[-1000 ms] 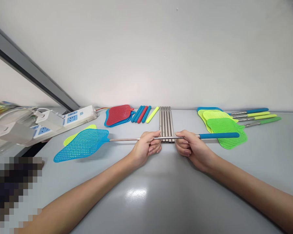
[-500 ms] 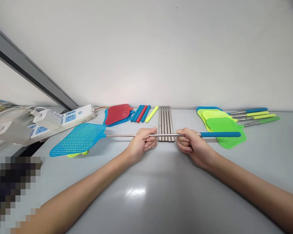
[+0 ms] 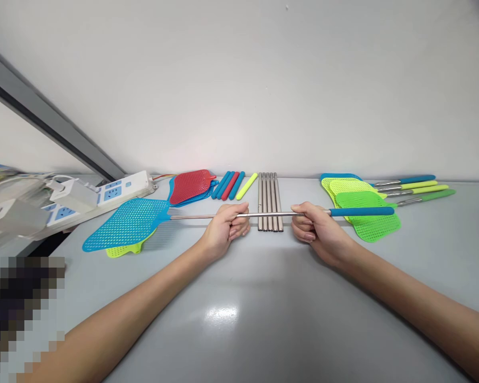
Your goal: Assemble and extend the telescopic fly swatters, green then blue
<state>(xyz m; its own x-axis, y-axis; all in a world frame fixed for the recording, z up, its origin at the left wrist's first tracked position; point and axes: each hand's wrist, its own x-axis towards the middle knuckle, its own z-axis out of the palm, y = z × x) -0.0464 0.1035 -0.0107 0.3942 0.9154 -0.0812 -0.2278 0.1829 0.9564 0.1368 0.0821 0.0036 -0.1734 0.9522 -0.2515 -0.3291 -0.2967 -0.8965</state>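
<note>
A blue fly swatter (image 3: 127,223) with a thin metal telescopic rod and a blue grip is held level above the table, its mesh head to the left. My left hand (image 3: 225,229) is closed round the rod left of its middle. My right hand (image 3: 315,229) is closed round the rod near the blue grip. Between and behind the hands lies a row of several metal rods (image 3: 269,199). A yellow-green swatter head (image 3: 123,250) shows partly beneath the blue one.
Red and blue swatter heads (image 3: 191,186) are stacked at the back, beside several coloured grips (image 3: 233,185). Fly swatters with handles, the top one green (image 3: 369,215), lie overlapped at the right. A power strip (image 3: 125,187) with plugged-in adapters stands at the left. A wall rises behind the table.
The held swatter has risen slightly, and my hands are a little farther apart on its rod. More of the yellow-green head shows beneath it.
</note>
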